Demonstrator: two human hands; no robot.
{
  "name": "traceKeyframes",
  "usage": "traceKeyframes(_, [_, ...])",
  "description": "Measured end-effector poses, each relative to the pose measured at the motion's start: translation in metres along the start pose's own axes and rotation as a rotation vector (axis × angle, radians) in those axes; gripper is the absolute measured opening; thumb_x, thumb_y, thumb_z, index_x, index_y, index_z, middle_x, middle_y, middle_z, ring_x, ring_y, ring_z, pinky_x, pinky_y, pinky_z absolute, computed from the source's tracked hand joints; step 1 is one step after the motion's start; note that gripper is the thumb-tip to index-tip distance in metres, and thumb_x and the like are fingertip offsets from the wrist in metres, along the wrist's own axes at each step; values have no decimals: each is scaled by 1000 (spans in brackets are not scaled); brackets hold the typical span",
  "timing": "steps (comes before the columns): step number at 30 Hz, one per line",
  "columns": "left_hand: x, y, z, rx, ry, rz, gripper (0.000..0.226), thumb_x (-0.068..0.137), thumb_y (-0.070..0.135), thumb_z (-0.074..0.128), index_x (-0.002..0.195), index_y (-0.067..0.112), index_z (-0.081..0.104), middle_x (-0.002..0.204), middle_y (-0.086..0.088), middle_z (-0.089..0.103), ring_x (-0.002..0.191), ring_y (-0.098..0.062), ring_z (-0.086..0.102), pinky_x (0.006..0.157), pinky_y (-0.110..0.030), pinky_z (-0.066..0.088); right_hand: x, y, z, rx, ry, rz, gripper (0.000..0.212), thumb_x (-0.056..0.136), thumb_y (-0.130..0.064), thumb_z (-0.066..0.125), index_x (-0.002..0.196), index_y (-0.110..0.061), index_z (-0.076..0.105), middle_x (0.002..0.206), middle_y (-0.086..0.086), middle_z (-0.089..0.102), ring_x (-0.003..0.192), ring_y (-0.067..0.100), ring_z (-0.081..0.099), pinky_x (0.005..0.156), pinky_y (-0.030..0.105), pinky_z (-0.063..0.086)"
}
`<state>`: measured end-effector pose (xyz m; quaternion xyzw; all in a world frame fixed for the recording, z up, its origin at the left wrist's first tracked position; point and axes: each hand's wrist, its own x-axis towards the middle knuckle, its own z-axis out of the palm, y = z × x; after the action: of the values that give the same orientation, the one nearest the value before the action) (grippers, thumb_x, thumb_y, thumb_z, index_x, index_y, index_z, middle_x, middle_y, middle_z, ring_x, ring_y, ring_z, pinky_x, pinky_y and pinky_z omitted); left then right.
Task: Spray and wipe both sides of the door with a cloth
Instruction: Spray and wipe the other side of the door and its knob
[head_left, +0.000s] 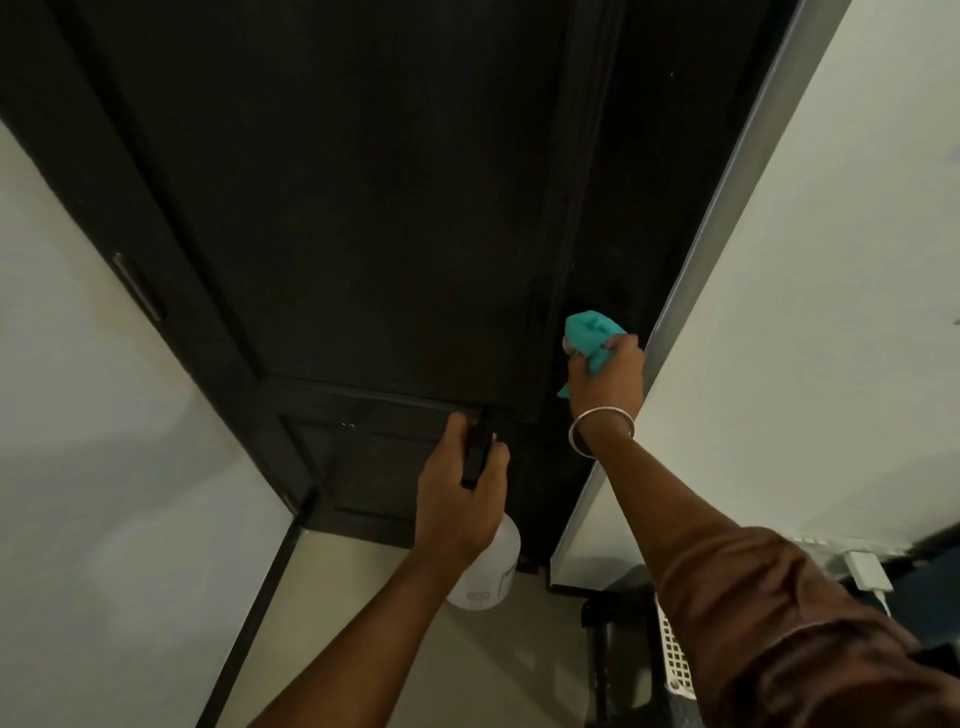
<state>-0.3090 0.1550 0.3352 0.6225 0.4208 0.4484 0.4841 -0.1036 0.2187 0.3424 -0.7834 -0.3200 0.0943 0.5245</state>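
A person's left hand (460, 499) grips a clear spray bottle (491, 569) near the dark door (363, 208). The right hand (605, 382) clutches a teal cloth (592, 332) against the door's right edge.

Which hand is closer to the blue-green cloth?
Right. The right hand grips the cloth against the door; the left hand is lower, holding the spray bottle.

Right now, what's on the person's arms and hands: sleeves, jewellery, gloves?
Both hands are bare, no gloves. The right hand has a plain silver-coloured bangle round its wrist, and a brown sleeve is pushed up in folds on that arm, leaving the forearm uncovered. The left hand has no ring, watch or bangle in view, and no sleeve shows on its forearm.
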Motion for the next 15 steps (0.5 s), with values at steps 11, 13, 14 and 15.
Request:
traceKeyframes(11, [11, 32, 73, 57, -1, 0, 10, 99, 33, 56, 101, 23, 54, 65, 7, 56, 54, -7, 53, 53, -29, 45, 29, 26, -29, -574, -377, -544, 45, 96, -40, 66, 138, -27, 56, 149, 4, 38, 128, 35, 49, 103, 43, 50])
traceKeyframes(13, [8, 35, 82, 83, 23, 7, 8, 101, 32, 56, 102, 24, 54, 68, 6, 58, 56, -7, 54, 54, -30, 47, 26, 29, -33, -562, -393, -547, 45, 96, -42, 66, 138, -28, 57, 150, 4, 37, 127, 35, 49, 102, 42, 50])
traceKeyframes(14, [6, 37, 85, 98, 40, 8, 7, 103, 30, 57, 102, 24, 54, 69, 5, 59, 57, -8, 55, 54, -31, 48, 23, 30, -35, -551, -394, -546, 45, 96, -42, 66, 138, -28, 58, 150, 4, 38, 127, 35, 50, 103, 42, 50])
traceKeyframes(15, [3, 39, 88, 114, 63, 8, 5, 104, 28, 57, 101, 24, 54, 71, 4, 60, 59, -8, 56, 55, -31, 48, 18, 32, -39, -535, -400, -547, 45, 95, -41, 67, 137, -28, 59, 150, 4, 38, 126, 34, 50, 102, 42, 50])
